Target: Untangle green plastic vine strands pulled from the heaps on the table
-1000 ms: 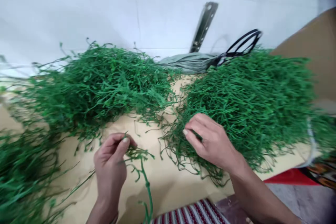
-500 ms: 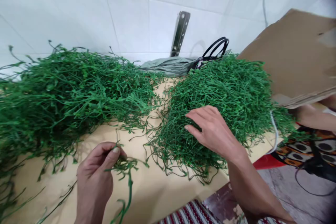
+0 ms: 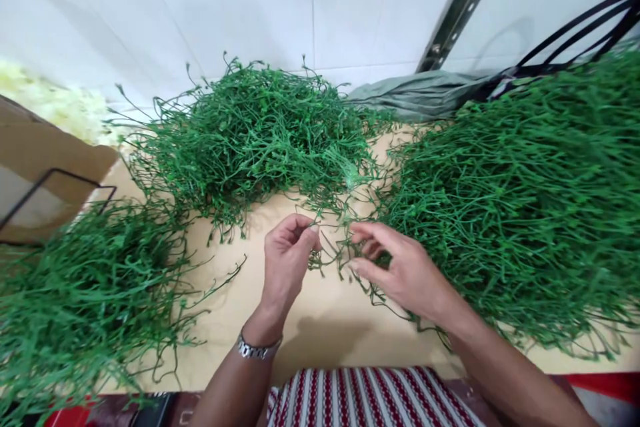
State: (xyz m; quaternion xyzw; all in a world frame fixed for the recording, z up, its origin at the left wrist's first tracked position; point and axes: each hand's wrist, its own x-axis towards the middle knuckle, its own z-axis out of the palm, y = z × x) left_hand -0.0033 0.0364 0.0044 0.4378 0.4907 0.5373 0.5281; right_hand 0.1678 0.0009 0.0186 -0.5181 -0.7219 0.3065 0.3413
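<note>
My left hand (image 3: 286,261) is curled, thumb and fingers pinching a thin green plastic stem (image 3: 330,250) over the tan tabletop (image 3: 305,333). A metal watch sits on that wrist. My right hand (image 3: 395,267) is beside it at the near edge of the right heap of green stems (image 3: 515,193), its fingers bent around the same tangle of strands. Another heap of stems (image 3: 255,133) lies at the back centre. A third heap (image 3: 75,293) lies at the left front.
A white tiled wall (image 3: 150,7) rises behind the table, with a slanted metal bracket (image 3: 460,7) on it. A grey-green bag with black handles (image 3: 450,90) lies at the back right. A cardboard box with a black wire frame (image 3: 45,180) stands at the left. Striped cloth (image 3: 370,400) lies at the front edge.
The view has swung left. My left hand rose and moved toward my right hand, no longer holding the thick branched stem. My right hand came off the top of the heap to its near edge.
</note>
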